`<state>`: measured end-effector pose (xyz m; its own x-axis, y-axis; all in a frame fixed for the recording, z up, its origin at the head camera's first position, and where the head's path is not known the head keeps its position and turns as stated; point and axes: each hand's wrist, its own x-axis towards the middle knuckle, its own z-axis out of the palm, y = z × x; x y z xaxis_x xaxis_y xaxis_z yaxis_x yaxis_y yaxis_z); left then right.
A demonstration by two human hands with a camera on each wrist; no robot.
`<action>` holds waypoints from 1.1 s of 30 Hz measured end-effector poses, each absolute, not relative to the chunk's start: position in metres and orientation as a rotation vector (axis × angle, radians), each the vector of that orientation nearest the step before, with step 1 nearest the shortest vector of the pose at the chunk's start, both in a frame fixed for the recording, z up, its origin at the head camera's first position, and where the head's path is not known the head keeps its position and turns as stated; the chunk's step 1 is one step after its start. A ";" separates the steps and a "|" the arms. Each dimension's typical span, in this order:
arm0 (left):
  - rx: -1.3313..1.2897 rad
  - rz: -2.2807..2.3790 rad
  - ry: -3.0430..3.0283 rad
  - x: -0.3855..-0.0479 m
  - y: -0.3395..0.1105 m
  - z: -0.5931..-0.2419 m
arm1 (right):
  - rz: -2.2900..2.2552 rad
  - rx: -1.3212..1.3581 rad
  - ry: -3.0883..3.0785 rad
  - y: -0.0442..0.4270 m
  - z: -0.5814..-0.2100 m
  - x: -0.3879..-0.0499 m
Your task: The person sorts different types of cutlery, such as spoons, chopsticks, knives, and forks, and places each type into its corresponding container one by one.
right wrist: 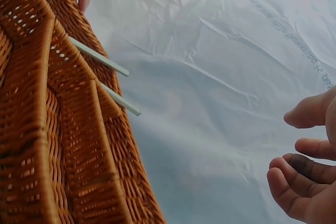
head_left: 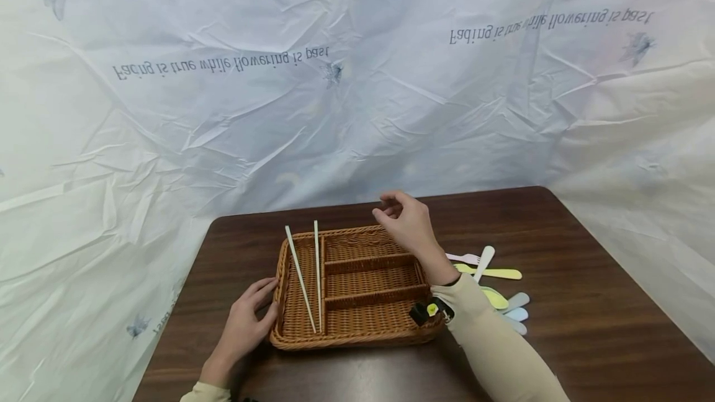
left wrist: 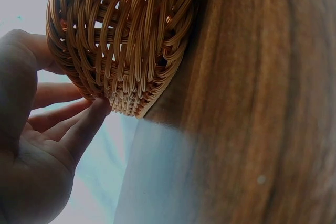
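A brown wicker basket (head_left: 357, 341) with several compartments sits on the table. Two pale chopsticks, a left one (head_left: 301, 280) and a right one (head_left: 318, 278), lie lengthwise in its left compartment, their far ends jutting past the back rim. My left hand (head_left: 244, 321) touches the basket's left side; close up, its fairly straight fingers (left wrist: 79, 129) rest against the woven wall (left wrist: 126, 40). Above the basket's back right corner hovers my right hand (head_left: 410, 225), fingers loosely bent and holding nothing. In the right wrist view that hand (right wrist: 315, 171) is apart from the basket.
Right of the basket, partly behind my right forearm, lie a pink fork (head_left: 469, 259), a white-handled utensil (head_left: 485, 260), a yellow-handled utensil (head_left: 505, 273), a yellow spoon (head_left: 494, 298) and several grey and blue handles (head_left: 517, 314). A pale printed sheet (head_left: 357, 110) hangs behind the table.
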<state>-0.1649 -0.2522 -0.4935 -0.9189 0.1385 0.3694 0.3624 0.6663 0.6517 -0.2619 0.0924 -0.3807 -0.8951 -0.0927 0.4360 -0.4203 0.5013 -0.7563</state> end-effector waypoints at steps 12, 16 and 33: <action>-0.402 -1.095 -2.595 -0.166 -0.253 -0.496 | 1.261 0.346 -2.459 0.123 -0.387 -0.257; -0.410 -1.103 -2.590 -0.166 -0.253 -0.495 | 1.241 0.331 -2.460 0.133 -0.389 -0.257; -0.395 -1.120 -2.601 -0.165 -0.252 -0.494 | 1.128 0.278 -2.523 0.175 -0.399 -0.249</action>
<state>-0.1650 -0.2525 -0.4936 -0.9228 0.1373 0.3600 0.3559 0.6617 0.6599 -0.2490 0.1749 -0.3990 -0.9151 -0.0314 0.4019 -0.3205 0.6616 -0.6779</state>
